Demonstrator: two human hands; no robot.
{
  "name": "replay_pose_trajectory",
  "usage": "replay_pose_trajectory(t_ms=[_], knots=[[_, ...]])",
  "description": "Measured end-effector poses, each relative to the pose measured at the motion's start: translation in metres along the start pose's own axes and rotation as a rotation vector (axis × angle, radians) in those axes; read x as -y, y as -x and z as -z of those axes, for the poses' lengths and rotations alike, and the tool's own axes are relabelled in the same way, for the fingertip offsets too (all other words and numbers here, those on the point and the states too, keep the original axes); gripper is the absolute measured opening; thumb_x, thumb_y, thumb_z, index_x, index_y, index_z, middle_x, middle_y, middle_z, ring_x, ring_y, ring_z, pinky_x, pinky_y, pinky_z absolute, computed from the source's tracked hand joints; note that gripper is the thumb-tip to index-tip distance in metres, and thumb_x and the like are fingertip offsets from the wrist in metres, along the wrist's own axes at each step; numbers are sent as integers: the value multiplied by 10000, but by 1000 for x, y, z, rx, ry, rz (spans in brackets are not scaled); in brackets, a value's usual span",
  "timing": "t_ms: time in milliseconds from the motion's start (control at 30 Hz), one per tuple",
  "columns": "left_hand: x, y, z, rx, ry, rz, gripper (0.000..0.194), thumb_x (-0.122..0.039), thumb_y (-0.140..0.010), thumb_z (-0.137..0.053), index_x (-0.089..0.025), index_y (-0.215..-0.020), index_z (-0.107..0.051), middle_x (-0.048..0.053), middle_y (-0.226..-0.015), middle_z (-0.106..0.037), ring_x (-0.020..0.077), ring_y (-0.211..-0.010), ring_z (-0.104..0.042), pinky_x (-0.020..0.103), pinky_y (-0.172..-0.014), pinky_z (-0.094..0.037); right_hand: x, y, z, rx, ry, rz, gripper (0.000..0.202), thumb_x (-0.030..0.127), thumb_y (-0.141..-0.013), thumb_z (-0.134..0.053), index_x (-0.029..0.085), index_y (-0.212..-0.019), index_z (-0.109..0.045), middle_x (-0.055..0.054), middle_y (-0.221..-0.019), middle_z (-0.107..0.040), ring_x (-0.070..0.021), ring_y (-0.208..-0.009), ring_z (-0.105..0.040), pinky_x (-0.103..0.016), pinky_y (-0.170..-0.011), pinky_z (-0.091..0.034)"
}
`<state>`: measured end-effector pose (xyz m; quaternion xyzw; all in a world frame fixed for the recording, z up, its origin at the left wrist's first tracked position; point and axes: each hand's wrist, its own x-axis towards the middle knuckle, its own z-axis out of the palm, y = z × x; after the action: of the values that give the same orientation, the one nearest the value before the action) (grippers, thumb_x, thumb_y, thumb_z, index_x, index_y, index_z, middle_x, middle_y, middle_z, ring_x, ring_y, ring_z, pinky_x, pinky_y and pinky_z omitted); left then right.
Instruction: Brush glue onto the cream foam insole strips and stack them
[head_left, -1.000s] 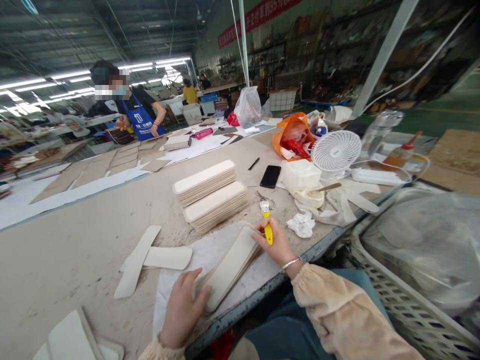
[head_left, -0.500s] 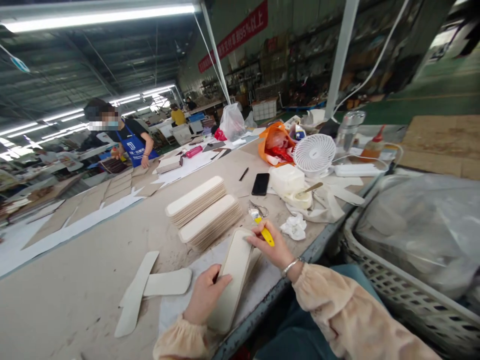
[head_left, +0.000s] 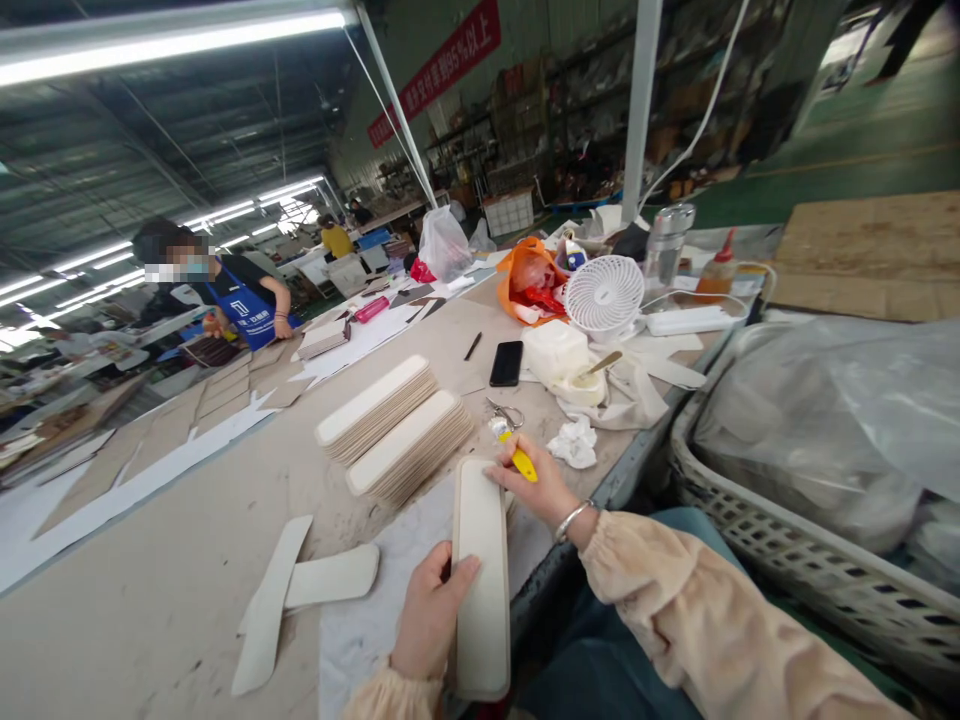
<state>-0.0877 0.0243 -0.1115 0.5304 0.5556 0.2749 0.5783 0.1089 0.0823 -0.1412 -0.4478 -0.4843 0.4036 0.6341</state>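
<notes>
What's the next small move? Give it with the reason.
Probably ease the pale strip over the white sheet: its lower end appears to jut past the table, the left hand grips its side, and the right hand, holding a yellow-handled tool, is at its top.

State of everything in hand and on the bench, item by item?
left hand: closed on strip
right hand: closed on brush
strip: held
brush: held
phone: screen dark
fan: running or off, unclear
orange bag: open
red-tipped bottle: upright
tissue: crumpled
</notes>
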Motion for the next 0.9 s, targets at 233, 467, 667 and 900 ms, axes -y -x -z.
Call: replay_pose_trajectory(t_ms=[233, 467, 667, 900], knots=[[17, 18, -18, 121, 522, 170, 473, -509, -806, -541, -138, -1087, -628, 96, -901, -690, 231, -777, -629, 337, -668, -478, -5, -7, 11, -43, 136, 3, 295, 327, -685, -665, 224, -800, -414, 55, -691, -492, -121, -622, -480, -256, -625, -408], [41, 39, -21, 269, 493, 133, 626, -251, -662, -747, -136, -1232, -515, 105, -1053, -652, 183, -797, -610, 269, -668, -470, -6, -9, 16, -31, 238, -12, 268, 278, -674, -643, 220, -802, -415, 49, -693, -510, -123, -619, -494, -263, -629, -400], [45, 43, -20, 330, 526, 147, 635, -296, -688, -725, -135, -1257, -495, 128, -1082, -637, 218, -869, -611, 276, -689, -465, -5, -9, 17, -36, 309, -11, 261, 268, -663, -643, 218, -788, -420, 47, -676, -515, -125, -608, -494, -265, -625, -396], [46, 45, -18, 361, 546, 152, 601, -283, -706, -715, -150, -1252, -503, 117, -1067, -641, 203, -851, -607, 281, -717, -457, -8, -10, 16, -33, 273, -32, 274, 258, -660, -655, 219, -799, -421, 47, -676, -530, -130, -622, -514, -265, -631, -403]])
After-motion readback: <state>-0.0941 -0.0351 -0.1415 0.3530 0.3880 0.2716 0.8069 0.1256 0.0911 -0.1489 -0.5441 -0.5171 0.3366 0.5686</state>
